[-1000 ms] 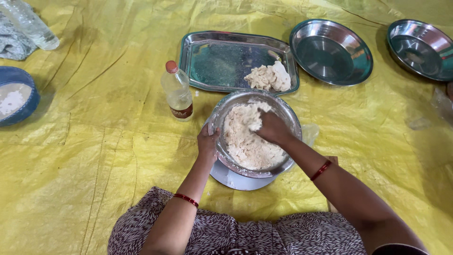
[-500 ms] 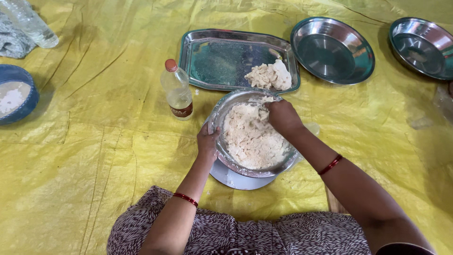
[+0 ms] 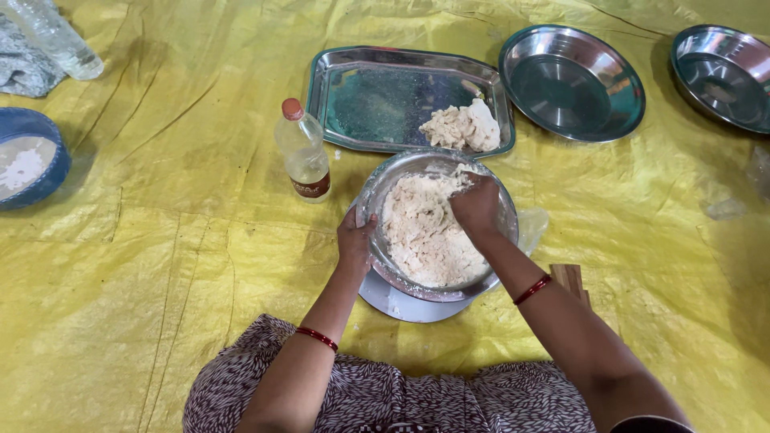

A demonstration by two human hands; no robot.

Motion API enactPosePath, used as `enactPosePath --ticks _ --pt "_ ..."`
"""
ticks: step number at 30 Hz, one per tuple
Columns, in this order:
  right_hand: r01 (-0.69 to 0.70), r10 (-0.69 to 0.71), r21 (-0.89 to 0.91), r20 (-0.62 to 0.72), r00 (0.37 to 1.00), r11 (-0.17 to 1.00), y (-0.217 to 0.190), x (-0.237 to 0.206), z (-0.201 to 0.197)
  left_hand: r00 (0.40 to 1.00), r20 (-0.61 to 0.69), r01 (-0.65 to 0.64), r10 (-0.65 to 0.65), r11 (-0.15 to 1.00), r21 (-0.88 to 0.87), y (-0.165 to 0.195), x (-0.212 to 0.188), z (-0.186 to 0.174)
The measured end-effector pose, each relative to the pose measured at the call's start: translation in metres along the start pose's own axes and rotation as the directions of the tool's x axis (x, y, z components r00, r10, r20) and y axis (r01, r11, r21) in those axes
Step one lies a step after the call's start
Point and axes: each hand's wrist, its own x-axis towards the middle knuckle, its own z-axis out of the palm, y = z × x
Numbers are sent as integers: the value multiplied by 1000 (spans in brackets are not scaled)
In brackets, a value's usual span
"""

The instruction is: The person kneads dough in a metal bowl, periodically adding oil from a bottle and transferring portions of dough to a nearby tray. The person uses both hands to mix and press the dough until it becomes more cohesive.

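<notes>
The right hand [image 3: 476, 204] is pressed knuckles-down into the pale dough [image 3: 425, 236], fingers curled around a clump of it, while the left hand [image 3: 354, 240] clasps the near-left rim of the steel bowl [image 3: 377, 192] — that bowl sits on a round white plate [image 3: 401, 303] on the yellow sheet [image 3: 160, 265]. Just behind it lies a steel tray [image 3: 377, 100] with another lump of dough [image 3: 464, 128] — a small bottle [image 3: 303, 152] stands to the left.
</notes>
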Motion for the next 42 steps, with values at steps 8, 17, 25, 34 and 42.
enactPosePath --ticks 8,17,25,34,42 --pt "33 31 -283 219 975 959 14 -4 -14 998 1 64 -64 998 27 4 -3 -3" --pt "228 -68 -474 330 942 851 4 21 27 994 2 111 -111 991 70 1 2 -10" --pt "772 -384 -319 724 573 550 -30 -42 47 993 24 117 -120 989 96 -4 5 -18" --pt "576 -87 -511 696 713 638 37 10 -15 988 -96 135 -124 984 114 -1 7 -8" --pt "250 242 -608 611 754 754 62 -83 9 994 -103 48 -44 998 41 -3 0 -6"
